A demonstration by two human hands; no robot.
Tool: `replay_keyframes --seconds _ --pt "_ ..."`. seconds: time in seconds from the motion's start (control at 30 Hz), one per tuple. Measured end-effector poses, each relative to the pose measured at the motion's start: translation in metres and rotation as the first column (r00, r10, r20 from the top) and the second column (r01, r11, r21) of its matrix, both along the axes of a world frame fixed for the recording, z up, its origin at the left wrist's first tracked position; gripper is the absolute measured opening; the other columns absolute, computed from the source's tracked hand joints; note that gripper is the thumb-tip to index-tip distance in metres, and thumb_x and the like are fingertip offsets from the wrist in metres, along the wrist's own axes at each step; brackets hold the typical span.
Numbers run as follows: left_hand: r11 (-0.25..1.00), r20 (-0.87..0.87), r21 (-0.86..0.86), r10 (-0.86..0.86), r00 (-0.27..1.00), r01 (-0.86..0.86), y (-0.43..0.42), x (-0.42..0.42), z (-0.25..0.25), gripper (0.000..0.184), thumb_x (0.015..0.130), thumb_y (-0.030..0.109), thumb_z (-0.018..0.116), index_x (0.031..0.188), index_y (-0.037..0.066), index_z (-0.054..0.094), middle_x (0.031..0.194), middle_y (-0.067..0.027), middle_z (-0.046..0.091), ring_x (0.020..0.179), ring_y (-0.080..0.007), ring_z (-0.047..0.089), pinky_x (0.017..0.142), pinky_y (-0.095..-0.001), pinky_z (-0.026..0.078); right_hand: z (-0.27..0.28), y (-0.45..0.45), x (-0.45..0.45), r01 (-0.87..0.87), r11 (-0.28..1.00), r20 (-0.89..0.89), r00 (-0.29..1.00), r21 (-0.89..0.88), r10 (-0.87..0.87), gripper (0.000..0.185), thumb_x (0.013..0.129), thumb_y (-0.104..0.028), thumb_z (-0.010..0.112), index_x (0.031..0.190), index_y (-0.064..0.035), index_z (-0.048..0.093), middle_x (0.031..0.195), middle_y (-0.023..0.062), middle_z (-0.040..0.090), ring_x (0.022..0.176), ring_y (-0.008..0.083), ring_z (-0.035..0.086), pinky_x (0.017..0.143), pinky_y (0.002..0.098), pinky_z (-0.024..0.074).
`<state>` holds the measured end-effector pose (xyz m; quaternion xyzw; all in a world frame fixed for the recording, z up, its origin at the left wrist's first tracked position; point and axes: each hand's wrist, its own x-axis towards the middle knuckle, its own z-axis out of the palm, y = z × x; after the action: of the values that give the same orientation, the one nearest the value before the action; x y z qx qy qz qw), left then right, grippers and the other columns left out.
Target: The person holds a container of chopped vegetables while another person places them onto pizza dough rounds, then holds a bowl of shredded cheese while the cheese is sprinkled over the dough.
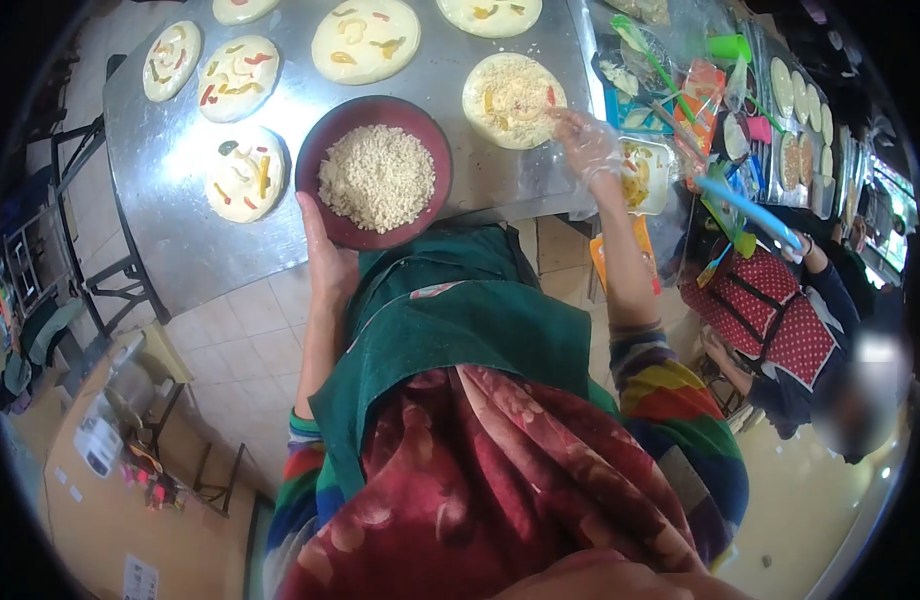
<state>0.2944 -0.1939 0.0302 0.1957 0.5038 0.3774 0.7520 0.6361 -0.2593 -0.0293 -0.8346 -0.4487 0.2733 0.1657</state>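
Observation:
My left hand grips the side of a dark red bowl, its thumb along the outer wall. Pale, lumpy crumbs fill much of the bowl. My right hand, in a clear plastic glove, is at the right edge of a round flat dough. Its fingers are drawn together, and what they hold, if anything, cannot be made out. Crumbs lie scattered over that dough, with yellow and red strips showing through. Left of the bowl lies another dough round with colored strips and no crumbs.
Several more topped dough rounds lie on the metal table. Right of my right hand stands a white tray of yellow strips. Beyond are packets, utensils and a green cup. A co-worker in a red dotted apron holds something long and blue.

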Motion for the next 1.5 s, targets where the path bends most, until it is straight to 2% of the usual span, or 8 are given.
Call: replay_keyframes --seconds 0.3,0.4,0.5,0.63,1.0,1.1,1.43,1.5 --pt "0.997 -0.022 0.050 -0.063 0.998 0.064 -0.005 -0.039 -0.003 0.069 0.095 0.058 0.034 0.145 0.010 0.023 0.145 -0.0089 0.035 0.132 -0.0249 0.036 0.108 -0.0439 0.032 -0.011 -0.010 -0.040 0.092 0.980 0.152 0.981 0.174 -0.119 0.019 0.088 -0.021 0.059 0.101 -0.0107 0.069 0.102 0.0125 0.067 0.091 0.0276 0.064 0.082 0.0366 0.0495" --pt "0.997 -0.027 0.047 -0.062 0.998 0.064 -0.006 -0.056 -0.002 0.070 0.095 0.057 0.034 0.145 0.009 0.023 0.145 -0.0092 0.034 0.132 -0.0244 0.035 0.109 -0.0427 0.030 -0.028 0.000 -0.013 0.384 0.905 -0.263 0.906 0.184 -0.331 0.021 0.086 -0.020 0.060 0.101 -0.0084 0.069 0.096 0.0084 0.070 0.080 0.0215 0.066 0.075 0.0318 0.0513" --pt "0.998 -0.018 0.023 -0.066 0.998 0.066 -0.007 -0.072 0.007 0.072 0.096 0.057 0.033 0.145 0.006 0.022 0.146 -0.0101 0.032 0.133 -0.0235 0.033 0.110 -0.0403 0.028 -0.030 0.019 0.008 0.359 0.867 -0.343 0.908 0.345 -0.239 0.022 0.085 -0.018 0.059 0.102 -0.0082 0.069 0.094 0.0047 0.071 0.074 0.0163 0.066 0.072 0.0274 0.0513" --pt "0.997 -0.046 -0.009 -0.081 0.996 0.080 -0.008 -0.091 0.017 0.071 0.095 0.058 0.035 0.144 0.008 0.024 0.145 -0.0097 0.034 0.132 -0.0245 0.035 0.109 -0.0425 0.030 -0.021 0.042 0.004 -0.004 0.966 0.007 1.000 0.258 0.002 0.024 0.086 -0.015 0.056 0.107 -0.0103 0.068 0.098 0.0111 0.070 0.079 0.0202 0.067 0.075 0.0289 0.0510" --pt "0.995 -0.003 0.015 -0.101 0.995 0.101 -0.006 -0.126 0.012 0.071 0.094 0.059 0.036 0.143 0.009 0.027 0.144 -0.0099 0.036 0.131 -0.0253 0.037 0.108 -0.0436 0.032 -0.041 0.026 -0.058 -0.153 0.987 0.394 0.911 0.048 0.122 0.022 0.086 -0.014 0.057 0.105 -0.0101 0.068 0.104 0.0162 0.066 0.094 0.0291 0.063 0.082 0.0378 0.0490" --pt "0.993 0.001 0.018 -0.116 0.993 0.116 -0.006 -0.130 0.005 0.071 0.094 0.059 0.036 0.143 0.009 0.027 0.144 -0.0099 0.036 0.131 -0.0252 0.037 0.108 -0.0436 0.032 -0.034 0.022 -0.050 0.006 0.946 0.102 0.994 0.325 -0.041 0.023 0.088 -0.023 0.054 0.103 -0.0104 0.067 0.098 0.0155 0.067 0.092 0.0323 0.063 0.083 0.0400 0.0490" --pt "0.989 0.034 0.066 -0.137 0.990 0.134 0.013 -0.096 0.000 0.069 0.095 0.058 0.034 0.143 0.008 0.027 0.142 -0.0099 0.038 0.130 -0.0241 0.039 0.108 -0.0420 0.033 -0.010 0.025 -0.070 -0.088 0.983 0.333 0.943 0.160 0.030 0.020 0.087 -0.021 0.060 0.100 -0.0100 0.070 0.100 0.0138 0.068 0.089 0.0271 0.065 0.084 0.0352 0.0494" --pt "0.986 0.111 0.087 -0.149 0.983 0.140 0.017 -0.086 0.005 0.067 0.098 0.052 0.034 0.144 0.004 0.024 0.145 -0.0109 0.034 0.132 -0.0217 0.036 0.109 -0.0374 0.031 0.006 0.024 -0.074 0.126 0.965 -0.080 0.991 0.229 -0.110 0.020 0.087 -0.017 0.061 0.103 -0.0090 0.069 0.100 0.0117 0.069 0.087 0.0209 0.066 0.080 0.0314 0.0507"
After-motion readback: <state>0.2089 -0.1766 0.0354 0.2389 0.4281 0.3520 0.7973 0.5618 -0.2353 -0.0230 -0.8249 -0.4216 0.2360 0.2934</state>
